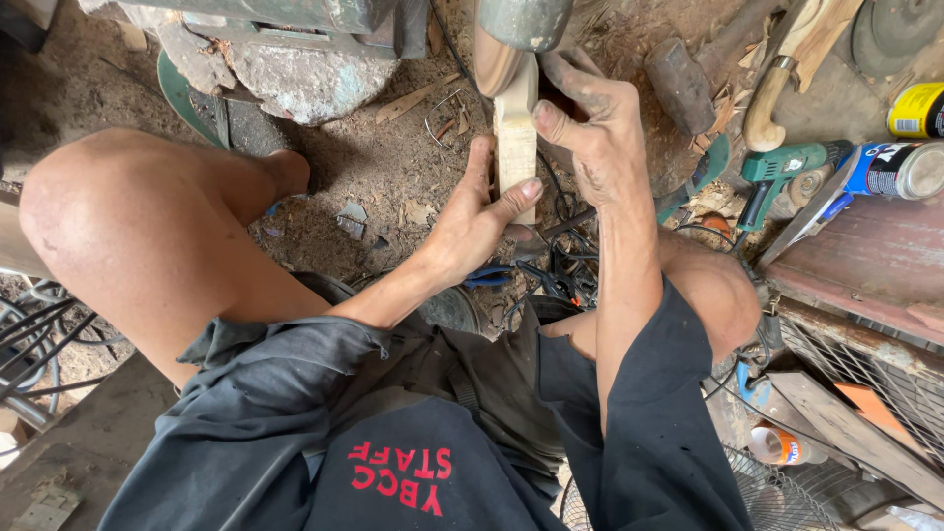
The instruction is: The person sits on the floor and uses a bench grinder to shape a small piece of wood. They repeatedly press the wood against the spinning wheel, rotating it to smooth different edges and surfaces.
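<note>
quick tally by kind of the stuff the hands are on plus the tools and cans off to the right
Pale wood piece held by left hand and right hand: 1
Sanding disc touching it: 1
Green power drill: 1
Wooden-handled tool: 1
Cans, yellow and blue: 2
Total: 6

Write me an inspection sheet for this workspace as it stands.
Surface: dirt floor strewn with sawdust and wood chips.
Job's things: pale wood piece held upright, its top end against a sanding disc.
Clutter: hammer head, carved wooden handle, green power drill, yellow can, blue-and-white can.
Fingers: left hand wraps the wood's lower part; right hand presses its upper part, fingers near the disc.
Cables: black cords tangled between the knees.
Surroundings: wire fan guard, metal grate.
</note>
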